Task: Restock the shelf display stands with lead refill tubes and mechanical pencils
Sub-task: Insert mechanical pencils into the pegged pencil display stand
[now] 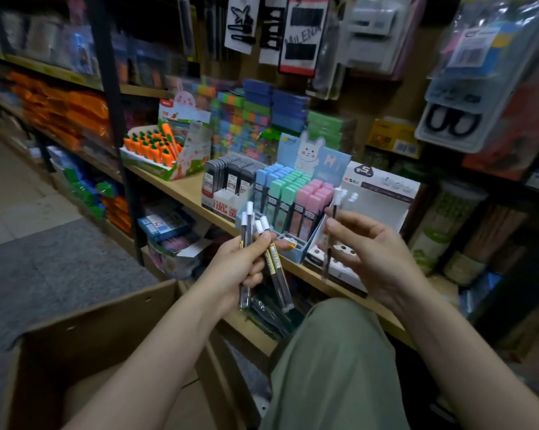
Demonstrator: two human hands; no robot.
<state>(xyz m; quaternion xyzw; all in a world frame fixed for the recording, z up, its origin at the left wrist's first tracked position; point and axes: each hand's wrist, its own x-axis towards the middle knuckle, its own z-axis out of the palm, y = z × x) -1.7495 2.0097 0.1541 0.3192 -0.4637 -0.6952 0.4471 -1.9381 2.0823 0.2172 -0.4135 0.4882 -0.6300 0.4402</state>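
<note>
My left hand (pixel 235 263) grips a fan of several clear lead refill tubes (pixel 277 268) with white caps, held upright in front of the shelf. My right hand (pixel 372 249) pinches one more white-capped tube (pixel 331 231) between thumb and fingers, just in front of a white display stand (pixel 383 197) with round holes in its base. That stand holds two white-capped tubes at its back left. To its left stands a blue rabbit display stand (pixel 296 193) filled with blue, green and pink lead cases.
A wooden shelf (pixel 181 187) carries a grey lead-case box (pixel 227 184) and a carrot-pen display (pixel 156 150). An open cardboard box (pixel 85 336) sits at lower left. My knee in green trousers (pixel 336 361) is below the shelf edge. Hanging packs crowd the wall above.
</note>
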